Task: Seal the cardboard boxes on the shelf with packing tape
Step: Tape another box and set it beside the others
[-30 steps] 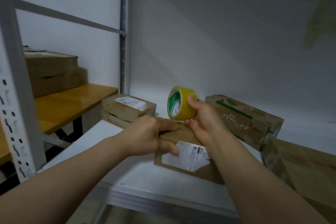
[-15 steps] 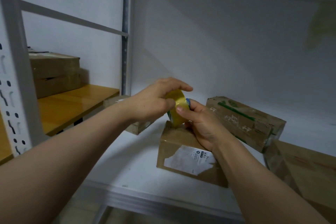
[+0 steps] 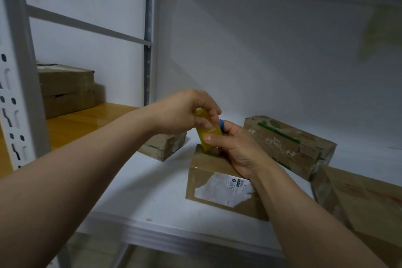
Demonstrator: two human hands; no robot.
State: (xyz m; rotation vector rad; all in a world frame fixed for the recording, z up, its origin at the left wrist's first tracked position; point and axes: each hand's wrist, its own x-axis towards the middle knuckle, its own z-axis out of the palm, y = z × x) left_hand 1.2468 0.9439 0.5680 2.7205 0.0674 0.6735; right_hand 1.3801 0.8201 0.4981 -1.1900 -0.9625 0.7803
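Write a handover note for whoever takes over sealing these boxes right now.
Left hand: fingers pinch the tape roll from above.
Right hand: grips the roll from below, just above the labelled box on the shelf.
Done: roll in hand; no strip visibly pulled.
Left: tape this box, then the green-marked box and the others.

Left hand point(image 3: 182, 113), right hand point(image 3: 239, 150), gripping tape roll point(image 3: 208, 138) (yellow)
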